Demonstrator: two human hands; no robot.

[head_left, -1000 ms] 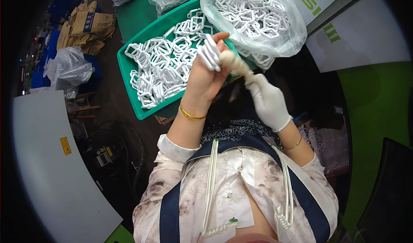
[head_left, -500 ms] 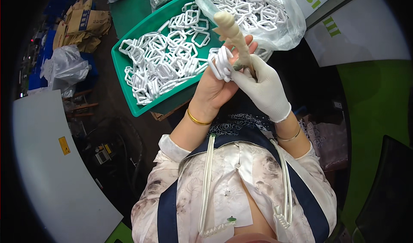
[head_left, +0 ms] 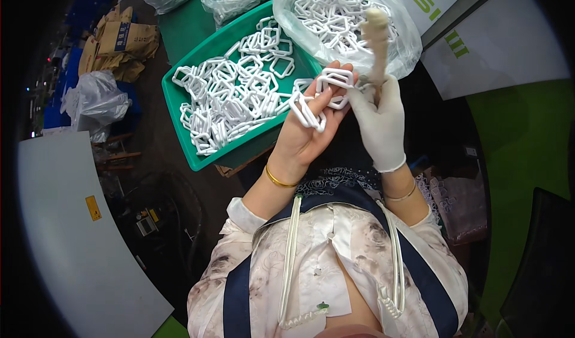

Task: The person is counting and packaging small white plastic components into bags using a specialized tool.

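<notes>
My bare left hand (head_left: 304, 143) is turned palm up, fingers curled around several white angular plastic rings (head_left: 308, 115). In my gloved right hand (head_left: 386, 131) is a cream-coloured stick (head_left: 378, 47) with a lumpy, wrapped-looking end. The stick points up and away from me and is blurred; its lower end is hidden by the glove. My right fingertips are close beside the rings at the left fingertips; whether they touch cannot be told.
A green tray (head_left: 193, 139) heaped with similar white rings lies beyond my left hand. Behind my hands stands a clear plastic bag (head_left: 410, 53) of them. Brown paper sacks (head_left: 127, 38) are far left; a grey panel (head_left: 78, 218) curves along the left.
My right hand and the stick have moved right, away from the left palm. The rings in my left hand have spread apart, some shifting toward the fingertips.
</notes>
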